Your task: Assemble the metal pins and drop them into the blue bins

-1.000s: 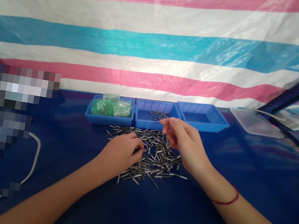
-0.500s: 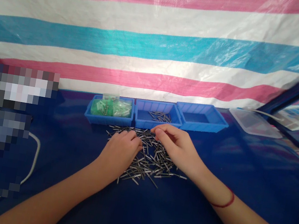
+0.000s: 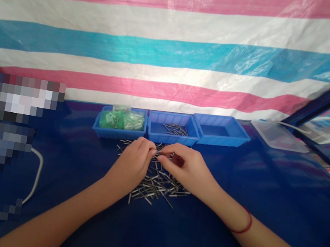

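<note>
My left hand [image 3: 135, 158] is closed in a pinch over the pile of blind rivets [image 3: 157, 185]. A small metal piece, seemingly a blind rivet [image 3: 157, 153], shows at its fingertips. Facing it from the right, my right hand [image 3: 188, 165] curls with thumb and forefinger drawn close around the same spot. The fingertips of both hands almost meet, so their hold is partly hidden. Loose silvery rivets lie scattered on the blue tabletop [image 3: 146, 234] beneath and in front of both hands.
Behind the pile stand three blue bins: the left bin [image 3: 97, 129] with green and clear bags, the middle bin [image 3: 154, 132] with some rivets, and the right bin [image 3: 238, 142]. A clear plastic lid [image 3: 279, 136] lies farther right. A white cable [image 3: 38, 174] runs at left.
My right hand has moved left and slightly nearer me, from beside the middle bin to my left fingertips. My left hand has risen slightly and turned its fingertips toward it.
</note>
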A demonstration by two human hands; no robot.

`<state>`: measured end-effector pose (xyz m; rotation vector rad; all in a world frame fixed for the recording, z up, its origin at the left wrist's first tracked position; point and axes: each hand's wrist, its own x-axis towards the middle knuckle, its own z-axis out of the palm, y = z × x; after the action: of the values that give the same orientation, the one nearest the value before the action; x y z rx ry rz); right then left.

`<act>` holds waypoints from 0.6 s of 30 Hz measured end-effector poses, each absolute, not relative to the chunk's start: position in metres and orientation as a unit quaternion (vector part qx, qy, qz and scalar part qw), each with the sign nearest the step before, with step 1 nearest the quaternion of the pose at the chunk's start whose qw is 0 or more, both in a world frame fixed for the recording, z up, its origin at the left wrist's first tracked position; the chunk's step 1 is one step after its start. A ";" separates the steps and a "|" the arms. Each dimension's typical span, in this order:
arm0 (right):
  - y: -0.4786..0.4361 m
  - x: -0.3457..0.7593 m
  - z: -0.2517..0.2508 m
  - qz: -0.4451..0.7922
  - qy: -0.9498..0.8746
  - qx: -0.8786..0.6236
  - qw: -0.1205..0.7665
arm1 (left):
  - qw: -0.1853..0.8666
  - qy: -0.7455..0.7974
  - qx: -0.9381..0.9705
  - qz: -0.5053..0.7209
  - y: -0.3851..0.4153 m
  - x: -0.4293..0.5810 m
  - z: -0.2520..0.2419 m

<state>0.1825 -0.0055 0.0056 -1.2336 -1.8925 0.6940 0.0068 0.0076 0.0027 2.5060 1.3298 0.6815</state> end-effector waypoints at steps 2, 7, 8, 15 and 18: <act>-0.007 0.182 0.005 0.302 -0.719 -0.481 0.400 | 0.188 0.450 0.830 0.271 0.004 0.008 0.007; -0.009 0.181 0.008 0.334 -0.685 -0.476 0.438 | 0.287 0.445 0.788 0.316 0.000 0.009 0.012; -0.009 0.181 0.008 0.337 -0.679 -0.479 0.442 | 0.293 0.446 0.781 0.326 0.000 0.009 0.012; -0.011 0.180 0.008 0.343 -0.657 -0.480 0.470 | 0.285 0.446 0.769 0.360 0.002 0.009 0.008; -0.012 0.180 0.009 0.337 -0.660 -0.472 0.478 | 0.277 0.441 0.772 0.364 0.002 0.010 0.009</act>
<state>0.1803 -0.0118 0.0086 -1.1528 -1.6114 0.8228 0.0101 0.0016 0.0094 2.0736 1.1831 0.9772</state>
